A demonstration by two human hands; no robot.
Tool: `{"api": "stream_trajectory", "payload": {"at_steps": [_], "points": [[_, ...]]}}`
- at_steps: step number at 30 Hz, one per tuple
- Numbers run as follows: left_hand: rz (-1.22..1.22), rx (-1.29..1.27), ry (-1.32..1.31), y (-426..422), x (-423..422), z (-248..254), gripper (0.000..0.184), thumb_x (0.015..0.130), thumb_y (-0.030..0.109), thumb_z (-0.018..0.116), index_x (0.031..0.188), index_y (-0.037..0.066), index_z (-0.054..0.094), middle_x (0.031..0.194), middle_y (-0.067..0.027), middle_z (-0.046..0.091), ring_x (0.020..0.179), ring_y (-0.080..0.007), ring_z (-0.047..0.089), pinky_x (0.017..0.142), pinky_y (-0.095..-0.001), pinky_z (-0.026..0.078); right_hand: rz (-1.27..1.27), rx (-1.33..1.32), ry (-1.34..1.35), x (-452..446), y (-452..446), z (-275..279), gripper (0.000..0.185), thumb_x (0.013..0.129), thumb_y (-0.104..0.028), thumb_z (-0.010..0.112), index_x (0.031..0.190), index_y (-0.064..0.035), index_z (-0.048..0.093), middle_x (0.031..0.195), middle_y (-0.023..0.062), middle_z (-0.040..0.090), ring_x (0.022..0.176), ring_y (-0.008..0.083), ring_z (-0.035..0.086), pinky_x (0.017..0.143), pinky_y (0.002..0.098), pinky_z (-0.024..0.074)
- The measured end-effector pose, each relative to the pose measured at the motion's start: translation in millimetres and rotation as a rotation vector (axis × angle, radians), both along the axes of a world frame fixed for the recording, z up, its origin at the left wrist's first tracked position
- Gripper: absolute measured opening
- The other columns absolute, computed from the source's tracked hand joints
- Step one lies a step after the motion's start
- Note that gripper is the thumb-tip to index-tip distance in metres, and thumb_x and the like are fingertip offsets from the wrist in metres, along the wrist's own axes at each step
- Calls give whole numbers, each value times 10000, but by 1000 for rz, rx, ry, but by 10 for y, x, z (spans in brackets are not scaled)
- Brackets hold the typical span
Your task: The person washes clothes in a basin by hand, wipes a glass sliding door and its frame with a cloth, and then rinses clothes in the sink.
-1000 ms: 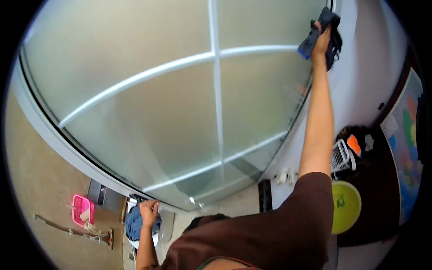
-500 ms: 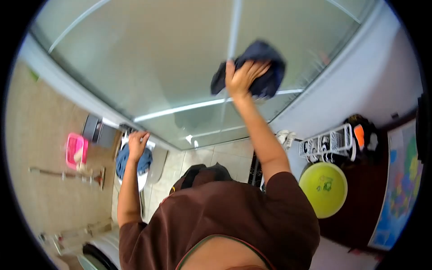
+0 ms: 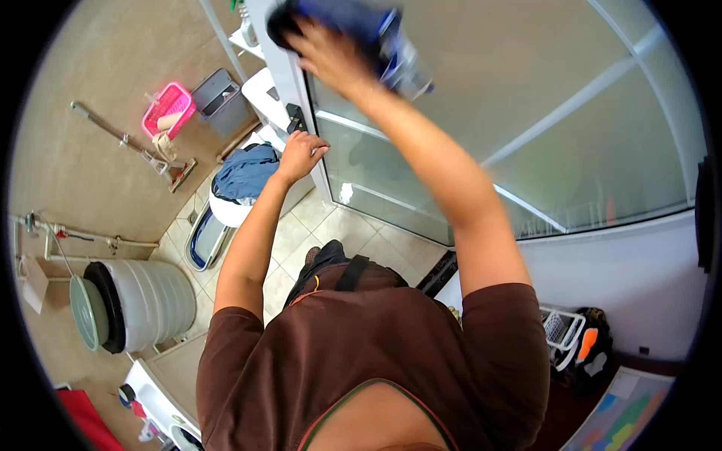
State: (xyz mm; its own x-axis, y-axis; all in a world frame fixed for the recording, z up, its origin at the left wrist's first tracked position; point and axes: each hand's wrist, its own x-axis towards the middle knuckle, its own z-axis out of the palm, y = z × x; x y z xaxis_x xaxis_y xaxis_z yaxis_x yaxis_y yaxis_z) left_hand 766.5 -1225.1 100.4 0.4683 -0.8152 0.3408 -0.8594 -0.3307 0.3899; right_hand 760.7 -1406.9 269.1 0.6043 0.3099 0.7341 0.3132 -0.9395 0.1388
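A dark blue cloth (image 3: 362, 28) with a paler, blurred end lies against the upper part of the frosted glass door (image 3: 466, 83). My right hand (image 3: 329, 59) presses it there, fingers spread over the fabric near the door's white frame. Lower down, my left hand (image 3: 301, 156) is curled at the door's edge, just below the black door handle (image 3: 296, 118). Behind that hand, blue-grey clothing (image 3: 247, 173) lies heaped on a white surface; part of it is hidden by my left forearm.
A pink basket (image 3: 168, 107), a grey bin (image 3: 219, 101) and a mop (image 3: 139, 144) are at the left wall. A large white barrel (image 3: 154, 304) stands lower left. Tiled floor (image 3: 297, 225) lies below me. A white rack (image 3: 564, 327) with shoes is at right.
My right hand and the cloth have swept left and upward across the glass, to near the handle side. The view has turned, and my left hand stays at the door edge.
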Motion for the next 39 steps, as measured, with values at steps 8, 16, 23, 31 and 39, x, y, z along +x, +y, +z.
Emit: {"api": "stream_trajectory", "payload": {"at_steps": [8, 16, 23, 31, 39], "points": [[-15, -55, -40, 52, -39, -56, 198, 774, 116, 591, 938, 101, 700, 878, -75, 669, 926, -255, 584, 926, -366, 387, 268, 650, 783, -894, 86, -957, 538, 857, -239, 628, 1345, -77, 469, 1340, 98, 519, 1253, 270, 456, 1057, 403, 355], [-7, -129, -43, 118, -154, -21, 157, 791, 183, 671, 915, 87, 670, 889, -66, 637, 931, -246, 569, 923, -373, 377, 253, 488, 426, -581, 77, 48, 478, 830, -142, 635, 1270, -30, 487, 1253, 105, 563, 1177, 257, 514, 1017, 367, 390], [-35, -110, -20, 201, -225, 50, 164, 812, 164, 654, 956, 86, 670, 932, -78, 640, 969, -259, 569, 940, -385, 375, 68, 147, 397, 266, 133, -799, 359, 786, -71, 653, 1125, -10, 552, 1150, 109, 594, 1097, 234, 542, 963, 353, 413], [-142, -18, -90, 338, -120, -29, 228, 812, 86, 634, 1037, 62, 659, 936, -150, 619, 942, -325, 561, 919, -424, 385, 473, 994, 907, -1024, -149, -1815, 228, 737, 10, 674, 959, 14, 627, 1032, 113, 628, 1006, 208, 574, 902, 337, 439], [-212, 111, -44, 291, -187, 78, 274, 898, 181, 589, 1144, 70, 637, 1066, -120, 639, 1026, -298, 559, 994, -405, 340, 311, 1748, 333, -3247, -1431, -1307, 238, 732, -94, 709, 939, 16, 666, 984, 153, 649, 915, 255, 611, 829, 357, 490]]}}
